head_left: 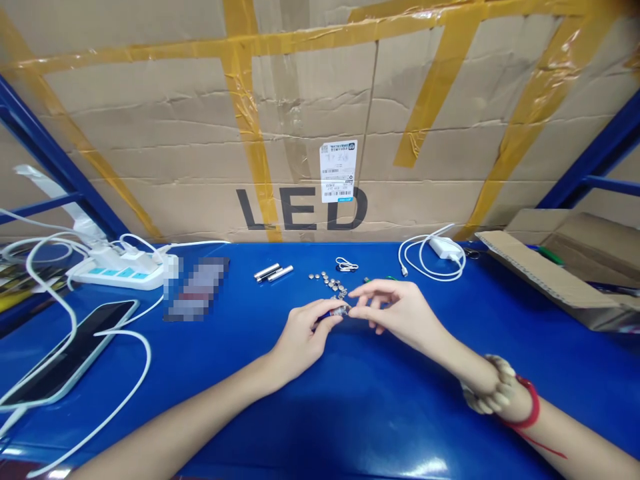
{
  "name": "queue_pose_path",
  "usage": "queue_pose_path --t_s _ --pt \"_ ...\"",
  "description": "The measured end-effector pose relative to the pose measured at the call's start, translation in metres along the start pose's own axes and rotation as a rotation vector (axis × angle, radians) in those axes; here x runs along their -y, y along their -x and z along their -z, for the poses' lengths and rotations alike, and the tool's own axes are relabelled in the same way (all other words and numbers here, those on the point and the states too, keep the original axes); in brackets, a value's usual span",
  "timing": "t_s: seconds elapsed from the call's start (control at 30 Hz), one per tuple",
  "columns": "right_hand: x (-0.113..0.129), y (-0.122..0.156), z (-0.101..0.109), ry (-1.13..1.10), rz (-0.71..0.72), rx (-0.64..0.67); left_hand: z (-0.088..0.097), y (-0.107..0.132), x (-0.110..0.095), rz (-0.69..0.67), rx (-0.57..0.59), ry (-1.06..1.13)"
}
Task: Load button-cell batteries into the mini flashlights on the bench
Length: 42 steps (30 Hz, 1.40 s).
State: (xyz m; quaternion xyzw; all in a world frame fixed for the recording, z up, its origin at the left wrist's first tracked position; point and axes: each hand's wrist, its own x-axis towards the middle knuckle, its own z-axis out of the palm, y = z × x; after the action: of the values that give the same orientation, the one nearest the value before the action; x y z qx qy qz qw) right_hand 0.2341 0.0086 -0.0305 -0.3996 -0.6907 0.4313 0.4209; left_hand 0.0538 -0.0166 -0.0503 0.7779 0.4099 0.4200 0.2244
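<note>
My left hand [303, 330] is closed around a small dark cylinder with a shiny metal end [340, 311]. Its fingers cover most of it, so its kind is not clear. Beside that end is my right hand [390, 308], thumb tip at the metal and index finger lifted apart from the thumb. Just beyond both hands lie several small round silver button cells [334, 285], loosely scattered on the blue table [350, 413]. Behind them rests a short looped cord with a dark clip [346, 265]. Several slim silver tubes [273, 273] lie farther left.
A white power strip [123, 273], cables and a phone [70, 347] occupy the left side, near a pixelated patch [197, 290]. A white charger [447, 249] with a coiled cable lies back right. An open cardboard box [545, 277] stands at right. A large taped carton [305, 120] backs the table.
</note>
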Motion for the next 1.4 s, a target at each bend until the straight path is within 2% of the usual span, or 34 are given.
queue_pose_path --t_s 0.13,0.2,0.33,0.43,0.53,0.7,0.83,1.07,1.23,1.33,1.4 --pt "0.003 0.000 0.003 0.188 0.398 0.070 -0.001 0.000 -0.001 0.073 0.044 0.037" --pt "0.005 0.000 0.004 0.246 0.517 0.104 0.000 0.000 -0.003 0.109 0.070 0.068" --pt "0.005 0.001 0.008 0.316 0.567 0.063 0.002 0.001 -0.007 0.104 0.121 0.088" --pt "0.004 0.002 0.008 0.325 0.581 0.099 0.004 0.003 -0.008 0.084 0.170 0.082" --pt "0.003 0.004 0.006 0.289 0.427 0.126 0.004 0.006 -0.007 0.080 0.194 0.087" --pt "0.001 0.005 0.000 0.117 -0.107 0.210 0.003 0.012 -0.003 0.079 0.214 0.099" --pt "0.001 0.005 -0.002 0.016 -0.311 0.255 0.001 0.014 0.001 0.028 0.183 0.060" --pt "0.007 0.006 -0.006 -0.172 -0.507 0.242 -0.002 0.015 0.003 -0.074 0.064 -0.009" --pt "0.003 0.007 -0.008 -0.232 -0.557 0.248 0.000 0.011 -0.001 -0.103 0.071 -0.008" --pt "0.000 0.005 -0.009 -0.170 -0.520 0.197 0.002 0.007 -0.005 -0.052 0.046 0.011" --pt "-0.001 0.004 -0.008 -0.088 -0.370 0.117 0.002 0.005 -0.007 0.023 0.031 0.045"
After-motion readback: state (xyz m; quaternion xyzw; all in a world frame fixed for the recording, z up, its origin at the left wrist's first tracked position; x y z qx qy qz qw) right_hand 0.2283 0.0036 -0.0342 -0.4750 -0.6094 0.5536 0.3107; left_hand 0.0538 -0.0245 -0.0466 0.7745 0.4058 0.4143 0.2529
